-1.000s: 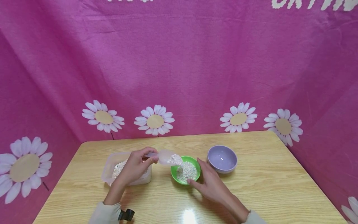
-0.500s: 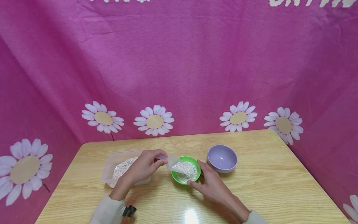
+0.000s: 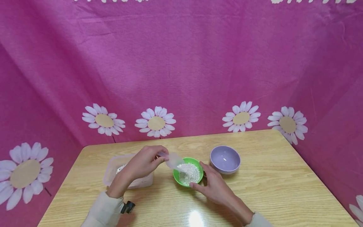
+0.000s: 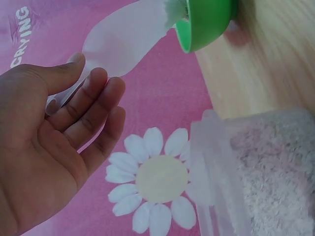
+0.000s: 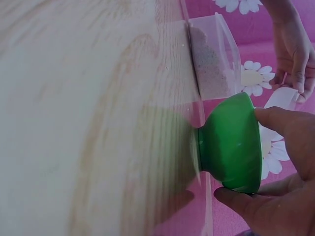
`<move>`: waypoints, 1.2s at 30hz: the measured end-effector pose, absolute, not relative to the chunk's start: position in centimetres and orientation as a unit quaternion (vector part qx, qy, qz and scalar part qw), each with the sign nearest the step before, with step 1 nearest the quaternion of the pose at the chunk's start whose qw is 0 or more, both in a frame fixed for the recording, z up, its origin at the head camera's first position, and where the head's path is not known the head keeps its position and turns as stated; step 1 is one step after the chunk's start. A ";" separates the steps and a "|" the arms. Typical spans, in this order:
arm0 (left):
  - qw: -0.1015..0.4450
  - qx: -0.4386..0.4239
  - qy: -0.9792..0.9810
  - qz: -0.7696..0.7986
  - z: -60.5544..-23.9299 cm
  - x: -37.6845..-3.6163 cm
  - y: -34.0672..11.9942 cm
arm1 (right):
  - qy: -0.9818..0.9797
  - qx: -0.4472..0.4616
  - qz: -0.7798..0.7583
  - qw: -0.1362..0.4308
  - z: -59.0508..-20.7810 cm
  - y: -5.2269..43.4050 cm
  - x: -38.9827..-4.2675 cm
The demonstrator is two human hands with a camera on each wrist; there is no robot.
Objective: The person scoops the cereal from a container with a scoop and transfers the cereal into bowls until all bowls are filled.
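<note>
My left hand (image 3: 143, 164) pinches the handle of a translucent plastic scoop (image 3: 174, 160) between thumb and fingers. The scoop tilts down, its tip over the green bowl (image 3: 176, 177). Pale, oat-like flakes (image 3: 191, 176) fill much of the bowl. With thumb and fingers spread to opposite sides, my right hand (image 3: 216, 186) holds this bowl by its rim; in the right wrist view the green bowl (image 5: 234, 140) stands upright on its foot on the table. In the left wrist view, the scoop's blade (image 4: 125, 37) reaches the bowl's edge.
Left of the bowl stands a clear plastic tub (image 3: 107, 171) of similar flakes, partly hidden under my left forearm. A purple bowl (image 3: 225, 159) stands right of the green one, near my right hand. A pink cloth (image 3: 181, 69) with daisies hangs behind the wooden table (image 3: 278, 189).
The scoop, earlier level with a heap of flakes near its tip, has moved right and tipped over the green bowl, and its heap has gone. The right hand holds still.
</note>
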State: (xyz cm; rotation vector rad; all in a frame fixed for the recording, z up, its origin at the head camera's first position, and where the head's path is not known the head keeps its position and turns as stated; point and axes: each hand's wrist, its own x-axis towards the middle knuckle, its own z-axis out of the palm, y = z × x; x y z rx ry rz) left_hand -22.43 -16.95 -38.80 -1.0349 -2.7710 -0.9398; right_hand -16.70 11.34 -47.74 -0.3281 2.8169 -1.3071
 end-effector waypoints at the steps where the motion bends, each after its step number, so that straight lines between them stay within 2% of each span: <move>1: 0.021 -0.332 -0.892 -0.305 -38.7 -22.4 -17.1 | 0.902 -0.105 -0.419 0.010 -47.7 11.3 -16.7; 12: 0.036 -0.309 -0.887 -0.341 -38.8 -21.9 -18.3 | 0.905 -0.107 -0.412 0.001 -47.4 11.2 -16.6; 19: 0.081 -0.242 -0.888 -0.381 -39.7 -21.0 -20.3 | 0.913 -0.117 -0.390 -0.031 -46.3 10.5 -16.6; 26: 0.114 -0.168 -0.884 -0.421 -40.3 -19.8 -23.6 | 0.901 -0.140 -0.407 -0.048 -44.9 8.1 -17.1; 36: 0.152 -0.128 -0.893 -0.404 -41.0 -18.4 -28.5 | 0.882 -0.210 -0.422 -0.024 -43.7 3.4 -17.2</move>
